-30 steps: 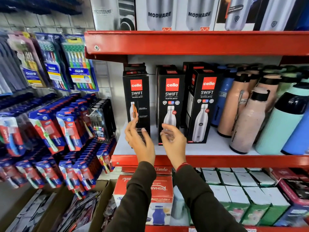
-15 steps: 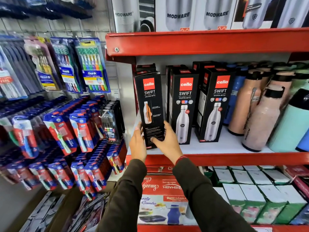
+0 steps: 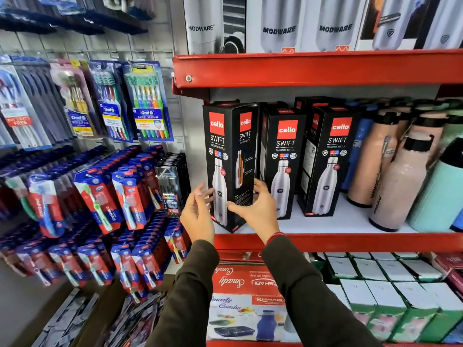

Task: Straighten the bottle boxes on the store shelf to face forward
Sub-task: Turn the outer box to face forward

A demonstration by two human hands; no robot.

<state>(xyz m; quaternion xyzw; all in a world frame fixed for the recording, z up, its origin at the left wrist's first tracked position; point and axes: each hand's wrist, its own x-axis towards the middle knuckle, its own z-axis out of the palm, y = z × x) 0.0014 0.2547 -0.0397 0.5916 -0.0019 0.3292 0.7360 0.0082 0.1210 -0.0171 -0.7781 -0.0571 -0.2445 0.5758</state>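
Three black Cello Swift bottle boxes stand on the white shelf [image 3: 338, 222] with the red front edge. The left box [image 3: 231, 146] is turned, one corner towards me, so two of its faces show. My right hand [image 3: 256, 209] grips its lower right side, thumb across the front corner. My left hand [image 3: 198, 215] has its fingertips against the box's lower left edge. The middle box [image 3: 285, 156] and the right box [image 3: 334, 156] stand close beside it with their fronts roughly towards me. More black boxes stand behind them.
Loose pink, blue and mint bottles [image 3: 393, 176] crowd the shelf's right part. The red upper shelf [image 3: 300, 68] carries Modware boxes. Toothbrush packs [image 3: 147, 101] hang on the wall to the left. Red and green boxes [image 3: 370, 286] fill the shelf below.
Both hands went from hovering in front of the boxes to the left box. That box has rotated from one face showing to a corner towards me.
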